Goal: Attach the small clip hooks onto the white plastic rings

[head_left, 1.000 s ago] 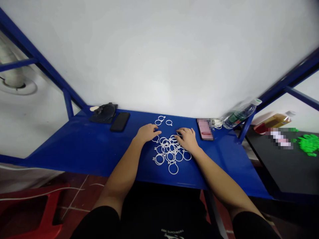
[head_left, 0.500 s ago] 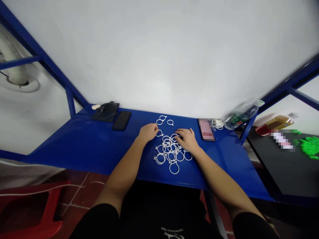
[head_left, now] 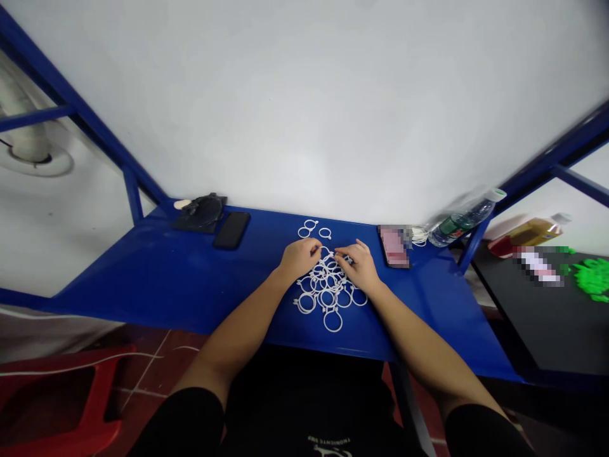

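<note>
Above the far edge of the heap, a white ring (head_left: 325, 247) is pinched at its left side by the left hand (head_left: 302, 257), thumb and fingers bunched. Its small clip is met, or nearly met, by the fingertips of the right hand (head_left: 359, 265); whether anything is gripped there cannot be told.

And the score so far? Beyond the hands, towards the wall, a touching pair of rings (head_left: 308, 228) and a single ring (head_left: 325, 233) are set apart; whether they are finished cannot be made out. The bulk appears to be left: a tangled heap of rings (head_left: 327, 278) is spread over the table (head_left: 190, 279), loops overlapped, a snag perhaps to be expected.

Out on the flanks, a black phone (head_left: 231, 230) and a black bag (head_left: 202, 214) are parked at left; at right, a lit phone (head_left: 394, 247), a white cable (head_left: 419, 236) and a clear bottle (head_left: 457, 223) are lined up. By none of these are the hands blocked.
</note>
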Motion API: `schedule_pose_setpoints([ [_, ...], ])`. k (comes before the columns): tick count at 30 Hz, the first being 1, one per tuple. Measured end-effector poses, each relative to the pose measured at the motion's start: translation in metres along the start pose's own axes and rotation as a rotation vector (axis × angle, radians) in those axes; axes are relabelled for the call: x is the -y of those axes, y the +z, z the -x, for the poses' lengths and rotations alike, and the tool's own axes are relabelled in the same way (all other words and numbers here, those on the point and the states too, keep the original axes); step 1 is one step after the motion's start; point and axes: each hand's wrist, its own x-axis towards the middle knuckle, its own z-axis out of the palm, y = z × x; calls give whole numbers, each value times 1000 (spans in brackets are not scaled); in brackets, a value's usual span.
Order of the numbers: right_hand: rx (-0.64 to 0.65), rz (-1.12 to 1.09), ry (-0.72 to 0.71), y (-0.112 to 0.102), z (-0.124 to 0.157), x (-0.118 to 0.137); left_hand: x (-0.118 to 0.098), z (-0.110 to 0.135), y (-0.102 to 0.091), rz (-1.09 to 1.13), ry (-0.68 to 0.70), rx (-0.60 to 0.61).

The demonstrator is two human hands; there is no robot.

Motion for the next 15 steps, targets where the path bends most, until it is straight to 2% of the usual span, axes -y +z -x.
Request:
schedule_pose_setpoints([
  [9,3,-7,-26,-2,-1,3,1,1,4,29,102,-1],
  [15,-6,-19,-37,-3,-2,5,-1,2,2,134,296,-96],
])
